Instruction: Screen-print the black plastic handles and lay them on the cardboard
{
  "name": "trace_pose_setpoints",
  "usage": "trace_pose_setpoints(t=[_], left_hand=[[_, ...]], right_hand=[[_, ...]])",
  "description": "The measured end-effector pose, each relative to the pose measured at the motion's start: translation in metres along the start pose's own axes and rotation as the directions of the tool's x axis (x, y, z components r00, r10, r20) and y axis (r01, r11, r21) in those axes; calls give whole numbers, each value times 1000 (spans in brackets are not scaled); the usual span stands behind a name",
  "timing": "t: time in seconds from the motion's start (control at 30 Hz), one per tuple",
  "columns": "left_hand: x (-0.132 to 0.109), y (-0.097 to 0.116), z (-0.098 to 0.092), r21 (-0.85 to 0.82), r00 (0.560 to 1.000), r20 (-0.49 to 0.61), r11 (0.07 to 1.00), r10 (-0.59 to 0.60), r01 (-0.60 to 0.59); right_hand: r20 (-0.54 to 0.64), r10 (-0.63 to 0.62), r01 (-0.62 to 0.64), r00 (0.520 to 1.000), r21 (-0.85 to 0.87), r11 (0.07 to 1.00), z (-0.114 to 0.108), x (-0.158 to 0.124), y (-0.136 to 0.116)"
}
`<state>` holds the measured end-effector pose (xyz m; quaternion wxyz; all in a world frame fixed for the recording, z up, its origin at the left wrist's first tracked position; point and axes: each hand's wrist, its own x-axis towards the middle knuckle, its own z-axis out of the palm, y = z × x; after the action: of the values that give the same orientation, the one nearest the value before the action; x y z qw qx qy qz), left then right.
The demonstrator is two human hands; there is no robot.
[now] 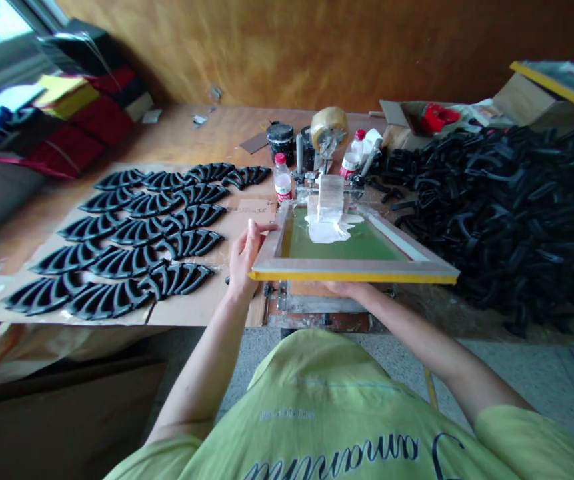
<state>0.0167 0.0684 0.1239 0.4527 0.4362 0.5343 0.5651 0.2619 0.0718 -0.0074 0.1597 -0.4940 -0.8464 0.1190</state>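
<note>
1. Screen frame point(354, 270) of smooth pale wood, its near edge painted yellow, lies straight ahead of the person's chest. Its longer side seems to run left to right. Its far side meets metal clamps point(327, 185), and its near side sits raised above a scuffed metal base point(317, 305).
2. Left hand point(244, 257) is at the frame's left rail, fingers hooked over the wood in a narrow hold.
3. Right hand point(349, 288) is under the near rail toward the middle, with its fingers hidden, so I cannot tell whether it is closed. Both hands are about equally near, the left at the side and the right at the front.
4. Green mesh point(351, 245) fills the frame, with glossy white paste point(329, 231) pooled on it around an upright clear block point(331, 199).
5. Curved black ribbed pieces point(127, 263) lie in tidy rows on brown cardboard point(201, 307) to the left.
6. Loose heap point(497, 213) of similar black pieces rises to the right.
7. Plastic bottle point(283, 179) with a red cap, black jar point(281, 141) and tape roll point(329, 127) stand beyond the clamps on a wooden table point(191, 147).
</note>
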Motion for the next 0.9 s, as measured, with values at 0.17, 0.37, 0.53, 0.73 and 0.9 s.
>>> trace_pose_setpoints(t=[0.17,0.37,0.53,0.73,0.9], left_hand=[[28,21,13,-37,989,-26,988,147,-147],[39,24,19,-75,992,-19,989,128,-129],[24,18,13,-56,991,-22,989,133,-134],[-17,-26,-11,-35,987,75,989,-139,142],[-36,-85,-17,32,923,135,933,-360,359]], right_hand=[[250,-357,362,900,29,932,0,-11,-7],[111,-267,268,957,8,963,1,7,-6],[199,-303,282,932,131,951,-6,-10,5],[-156,303,-279,940,160,947,-71,-22,85],[-373,327,-305,868,119,945,-97,28,77]])
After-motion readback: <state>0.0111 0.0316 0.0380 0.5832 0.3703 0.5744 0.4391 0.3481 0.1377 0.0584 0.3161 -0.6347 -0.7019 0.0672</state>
